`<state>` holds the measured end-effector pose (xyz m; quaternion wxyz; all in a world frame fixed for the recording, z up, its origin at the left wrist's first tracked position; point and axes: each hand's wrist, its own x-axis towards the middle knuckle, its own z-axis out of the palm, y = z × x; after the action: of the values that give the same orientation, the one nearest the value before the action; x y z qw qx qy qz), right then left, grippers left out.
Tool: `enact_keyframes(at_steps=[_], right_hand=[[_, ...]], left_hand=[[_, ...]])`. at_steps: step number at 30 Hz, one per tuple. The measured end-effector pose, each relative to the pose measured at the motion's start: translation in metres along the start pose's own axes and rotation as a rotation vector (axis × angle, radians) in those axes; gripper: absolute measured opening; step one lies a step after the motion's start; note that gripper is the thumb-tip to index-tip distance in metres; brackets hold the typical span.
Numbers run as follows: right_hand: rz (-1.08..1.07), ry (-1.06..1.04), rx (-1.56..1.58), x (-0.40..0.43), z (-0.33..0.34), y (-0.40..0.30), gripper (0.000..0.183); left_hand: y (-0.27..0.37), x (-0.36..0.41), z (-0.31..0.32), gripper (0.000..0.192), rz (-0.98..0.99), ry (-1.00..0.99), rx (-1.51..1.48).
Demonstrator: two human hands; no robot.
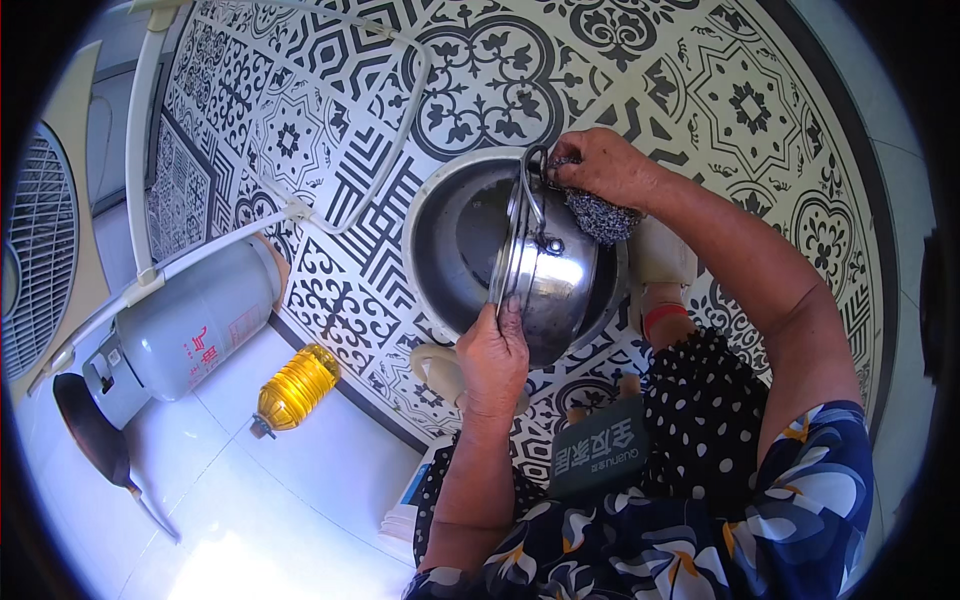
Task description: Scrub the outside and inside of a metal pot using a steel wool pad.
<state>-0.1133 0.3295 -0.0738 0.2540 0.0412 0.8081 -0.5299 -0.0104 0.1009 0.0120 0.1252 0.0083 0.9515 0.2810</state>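
A shiny stainless-steel pot (pixel 559 277) with looped metal handles is tilted on its side over a wide metal basin (pixel 442 217). The basin stands on the patterned floor and some liquid shows in its bottom. My left hand (pixel 495 356) grips the near rim of the pot, thumb on the outside. At the pot's far side, by its upper handle, my right hand (pixel 596 165) pinches a dark wad, perhaps part of the scourer. A steel wool scourer (pixel 604 216) hangs below that hand against the pot's outer wall. The pot's underside is partly hidden.
Left of the basin lie a grey gas cylinder (pixel 199 322), a bottle of yellow oil (pixel 298 388) and a dark wok (pixel 94 427). A white tubular frame (pixel 409 127) and a fan (pixel 41 247) stand beyond. My slippered feet flank the basin; a green bag or cloth (pixel 600 450) is between my legs.
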Motion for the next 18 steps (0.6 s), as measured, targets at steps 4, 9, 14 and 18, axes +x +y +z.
enact_keyframes(at_steps=[4, 9, 14, 18], right_hand=[[-0.052, 0.017, -0.037, -0.012, 0.001, -0.006, 0.026], [-0.103, -0.040, -0.246, -0.023, -0.001, -0.016, 0.027], [0.028, 0.196, 0.022, -0.007, 0.000, 0.004, 0.026], [0.083, 0.112, 0.247, 0.001, 0.002, -0.001, 0.026]], left_hand=[[0.001, 0.002, -0.001, 0.018, -0.014, -0.007, 0.020], [-0.002, 0.000, 0.001, 0.018, 0.015, 0.006, 0.029], [0.002, 0.002, 0.001, 0.020, -0.002, -0.005, 0.022], [0.003, 0.002, -0.001, 0.021, -0.010, -0.002, 0.011]])
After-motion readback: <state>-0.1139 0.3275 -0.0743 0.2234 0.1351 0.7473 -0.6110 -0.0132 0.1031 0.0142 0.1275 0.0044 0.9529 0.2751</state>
